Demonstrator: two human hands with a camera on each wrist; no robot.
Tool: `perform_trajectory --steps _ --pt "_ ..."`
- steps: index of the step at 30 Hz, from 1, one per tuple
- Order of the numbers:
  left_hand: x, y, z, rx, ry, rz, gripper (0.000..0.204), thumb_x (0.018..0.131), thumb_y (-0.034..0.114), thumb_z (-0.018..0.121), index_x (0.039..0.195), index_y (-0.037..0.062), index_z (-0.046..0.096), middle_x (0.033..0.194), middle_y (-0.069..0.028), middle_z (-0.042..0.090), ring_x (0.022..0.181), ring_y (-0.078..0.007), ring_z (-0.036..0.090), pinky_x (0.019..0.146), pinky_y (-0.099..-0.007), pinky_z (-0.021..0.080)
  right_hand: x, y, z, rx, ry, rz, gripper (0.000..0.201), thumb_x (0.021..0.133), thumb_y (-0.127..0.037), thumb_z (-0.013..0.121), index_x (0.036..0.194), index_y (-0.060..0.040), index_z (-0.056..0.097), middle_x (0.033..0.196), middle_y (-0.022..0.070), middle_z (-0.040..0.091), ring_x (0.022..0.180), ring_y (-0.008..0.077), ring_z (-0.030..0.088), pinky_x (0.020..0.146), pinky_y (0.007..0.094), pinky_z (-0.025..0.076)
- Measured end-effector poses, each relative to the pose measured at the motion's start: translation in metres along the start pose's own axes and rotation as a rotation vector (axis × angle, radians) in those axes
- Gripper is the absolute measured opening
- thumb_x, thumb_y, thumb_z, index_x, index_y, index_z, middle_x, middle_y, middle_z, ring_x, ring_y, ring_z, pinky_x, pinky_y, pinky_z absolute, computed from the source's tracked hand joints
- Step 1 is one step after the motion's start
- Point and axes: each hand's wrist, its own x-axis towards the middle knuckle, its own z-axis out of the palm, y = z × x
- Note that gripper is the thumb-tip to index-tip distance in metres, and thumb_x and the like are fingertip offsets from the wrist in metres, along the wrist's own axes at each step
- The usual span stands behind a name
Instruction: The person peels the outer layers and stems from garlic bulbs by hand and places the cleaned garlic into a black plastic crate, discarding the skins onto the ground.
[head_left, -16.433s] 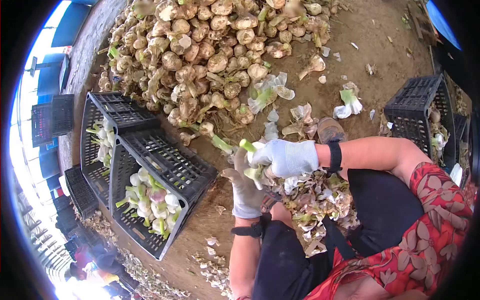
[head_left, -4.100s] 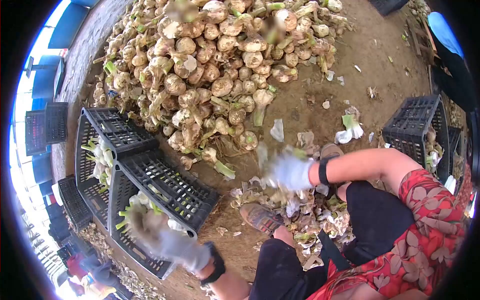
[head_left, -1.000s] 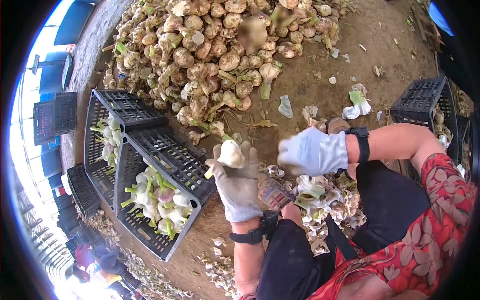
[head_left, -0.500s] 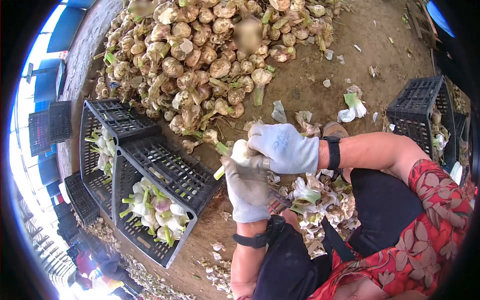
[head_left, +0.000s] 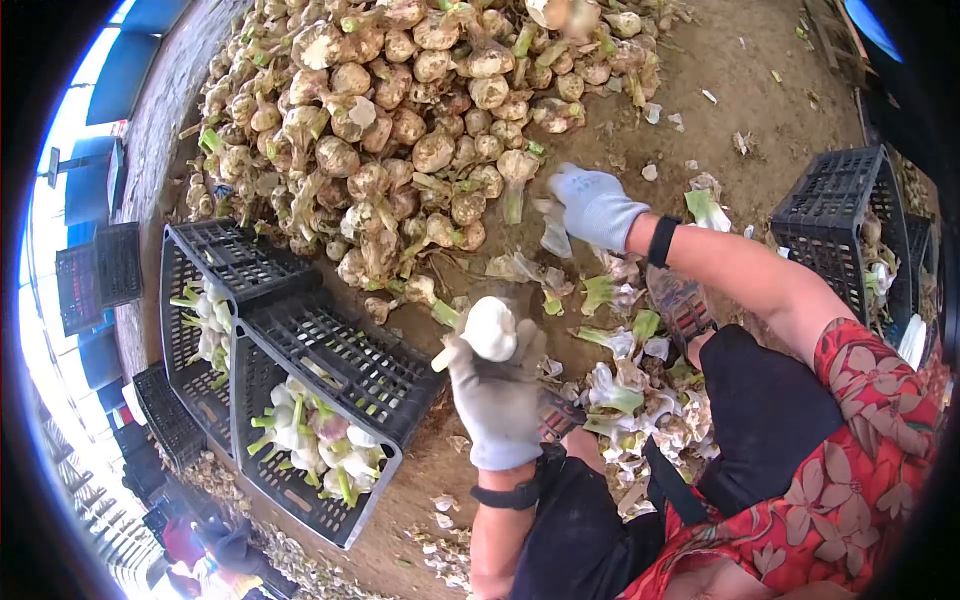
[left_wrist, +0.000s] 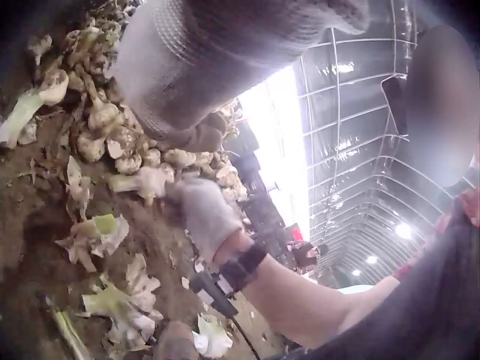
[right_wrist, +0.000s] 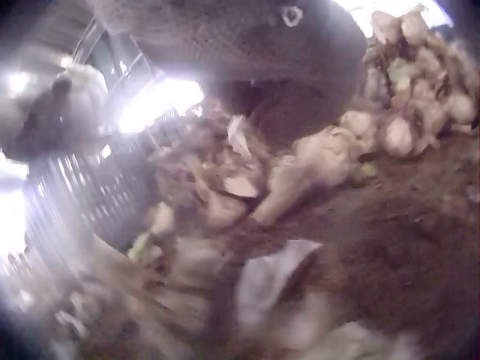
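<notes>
In the head view my gloved left hand [head_left: 495, 410] holds a white, peeled garlic bulb [head_left: 490, 328], its cut stem jutting out to the left past the thumb. My gloved right hand [head_left: 597, 207] is stretched forward to the near right edge of the heap, fingers close to an unpeeled garlic bulb [head_left: 516, 170] with a thick stem. The left wrist view has the left glove [left_wrist: 187, 75] large at the top, hiding the held bulb, and the right hand [left_wrist: 206, 214] lower down beside a garlic bulb [left_wrist: 150, 182]. The right wrist view is blurred.
A big heap of dirty garlic [head_left: 390, 130] covers the ground ahead. Two tipped black crates [head_left: 340, 340] at left contain peeled garlic bulbs [head_left: 320, 440]; another black crate [head_left: 825, 215] stands at right. Husks and trimmed stems [head_left: 615, 390] litter the ground between the feet.
Half a second ago both hands were together at the bulb. Since then the right hand has left it and moved forward to the heap; fresh husks lie on the ground. The left hand keeps the bulb.
</notes>
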Motion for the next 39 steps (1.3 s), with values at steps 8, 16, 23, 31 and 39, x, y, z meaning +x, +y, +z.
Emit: perform_trajectory --steps 8,16,23,31,39 --pt "-0.049 0.118 0.004 -0.347 -0.233 0.657 0.057 0.092 0.027 0.053 0.141 0.0015 0.038 0.141 -0.0206 0.045 0.106 -0.0278 0.063 0.088 -0.0332 0.054 0.041 -0.019 -0.022 -0.002 0.108 -0.022 0.061 0.077 -0.019 0.072 0.131 -0.0073 0.047 0.118 0.0195 0.052 0.107 0.0381 0.057 0.086 0.0426 0.05" --pt "-0.012 0.053 -0.001 0.485 -0.142 0.526 0.055 0.096 0.039 0.049 0.133 -0.002 0.045 0.122 -0.0157 0.056 0.103 -0.0256 0.059 0.085 -0.0356 0.052 0.046 -0.017 -0.001 0.478 -0.024 0.244 0.033 0.082 -0.009 0.061 0.114 -0.0044 0.059 0.094 0.0171 0.064 0.091 0.0311 0.063 0.079 0.0381 0.051" --pt "0.028 -0.031 -0.043 1.004 0.082 0.379 0.045 0.093 0.017 0.06 0.132 -0.0018 0.049 0.118 -0.0086 0.057 0.098 -0.0169 0.059 0.085 -0.0306 0.051 0.006 -0.026 0.012 0.164 0.008 0.011 0.042 0.082 -0.029 0.066 0.112 -0.0003 0.06 0.113 0.02 0.059 0.101 0.0333 0.06 0.085 0.0409 0.049" --pt "0.028 -0.051 -0.063 0.999 0.169 0.21 0.048 0.092 0.014 0.059 0.135 -0.0027 0.045 0.129 -0.0141 0.053 0.105 -0.0188 0.058 0.084 -0.0288 0.05 -0.029 -0.057 0.04 -0.203 -0.393 -0.311 0.046 0.079 -0.039 0.068 0.108 -0.0022 0.065 0.113 0.0182 0.063 0.104 0.0342 0.061 0.085 0.0412 0.05" --pt "0.025 -0.06 -0.039 1.074 -0.068 0.511 0.076 0.082 0.003 0.068 0.145 -0.0021 0.026 0.132 -0.0146 0.047 0.117 -0.0216 0.049 0.098 -0.0302 0.042 -0.059 -0.057 0.024 1.002 -0.433 0.173 0.049 0.085 -0.04 0.07 0.106 0.0041 0.063 0.093 0.0127 0.068 0.087 0.0158 0.062 0.076 0.0294 0.049"
